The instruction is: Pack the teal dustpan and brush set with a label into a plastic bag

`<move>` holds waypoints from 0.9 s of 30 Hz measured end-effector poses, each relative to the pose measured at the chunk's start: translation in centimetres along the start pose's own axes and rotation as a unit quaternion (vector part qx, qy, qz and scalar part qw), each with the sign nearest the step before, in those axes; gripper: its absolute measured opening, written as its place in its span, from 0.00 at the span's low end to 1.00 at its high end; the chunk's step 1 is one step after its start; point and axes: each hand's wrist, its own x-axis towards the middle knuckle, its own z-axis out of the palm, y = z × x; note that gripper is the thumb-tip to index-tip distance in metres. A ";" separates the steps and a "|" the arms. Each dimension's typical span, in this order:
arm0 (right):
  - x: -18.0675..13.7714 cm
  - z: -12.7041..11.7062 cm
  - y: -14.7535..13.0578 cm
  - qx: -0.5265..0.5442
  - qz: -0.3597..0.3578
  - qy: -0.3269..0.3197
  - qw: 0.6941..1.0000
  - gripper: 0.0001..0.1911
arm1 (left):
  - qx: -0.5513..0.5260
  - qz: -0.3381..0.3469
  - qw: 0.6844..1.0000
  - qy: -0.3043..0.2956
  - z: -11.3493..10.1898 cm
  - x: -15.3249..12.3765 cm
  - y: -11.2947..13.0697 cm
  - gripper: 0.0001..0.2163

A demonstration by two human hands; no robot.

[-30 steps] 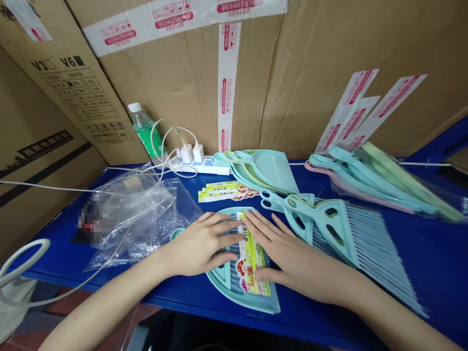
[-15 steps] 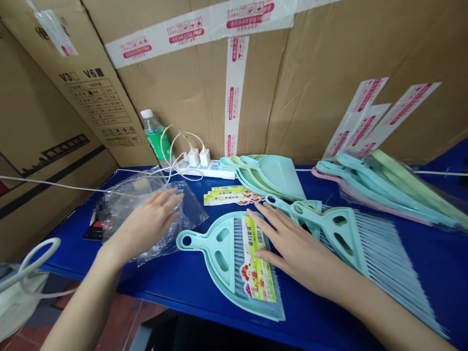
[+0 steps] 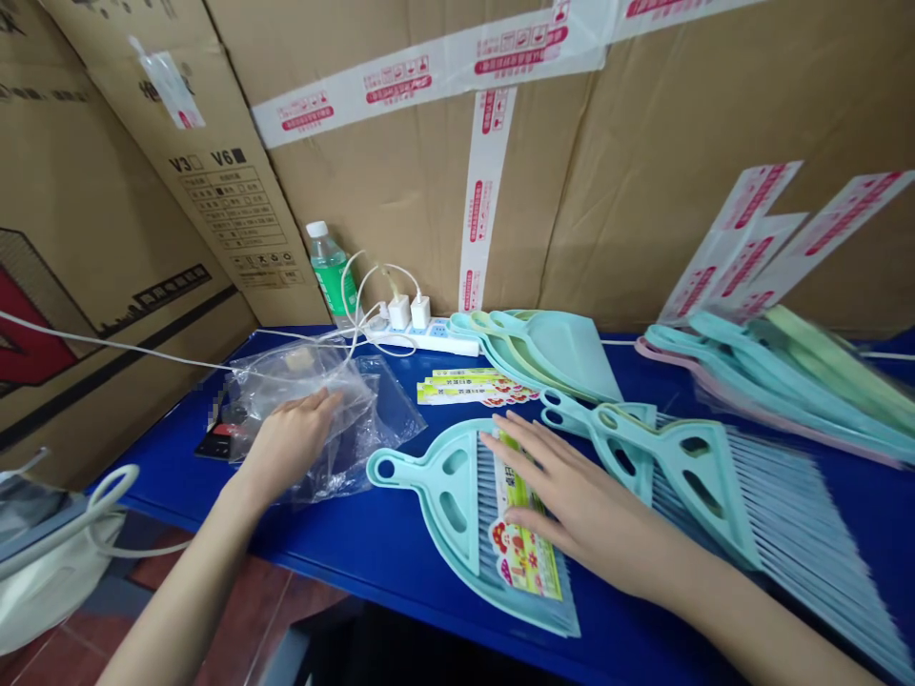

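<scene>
My right hand (image 3: 572, 491) lies flat, fingers spread, on a yellow-green label card (image 3: 527, 543) that rests on a teal hand brush nested in a teal dustpan (image 3: 436, 476) near the front of the blue table (image 3: 386, 543). Over to the left, my left hand (image 3: 290, 443) rests with its fingers on a heap of clear plastic bags (image 3: 335, 410). Whether it pinches a bag I cannot tell.
More label cards (image 3: 476, 389) lie behind the dustpan. Stacked dustpans (image 3: 550, 353) sit at the back, loose brushes (image 3: 715, 476) at right, bagged sets (image 3: 786, 372) far right. A power strip with chargers (image 3: 421, 329) and a green bottle (image 3: 330, 272) stand against cardboard boxes.
My left hand left the brush and dustpan and moved left onto the plastic bags. My right hand stayed on the label card. The camera view shifted left.
</scene>
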 end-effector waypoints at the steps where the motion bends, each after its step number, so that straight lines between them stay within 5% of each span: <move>1: 0.0 0.0 0.0 -0.001 0.000 0.000 1.000 0.32 | -0.001 0.002 1.000 0.008 0.1 -0.1 -0.1 0.21; 12: -0.1 0.1 0.2 -0.019 -0.005 0.013 1.000 0.31 | -0.057 0.158 0.971 0.171 2.0 -4.4 -1.5 0.27; 27: 0.1 0.0 0.3 -0.044 0.013 -0.011 0.999 0.34 | -0.128 0.271 0.949 0.092 1.9 -8.1 -0.7 0.24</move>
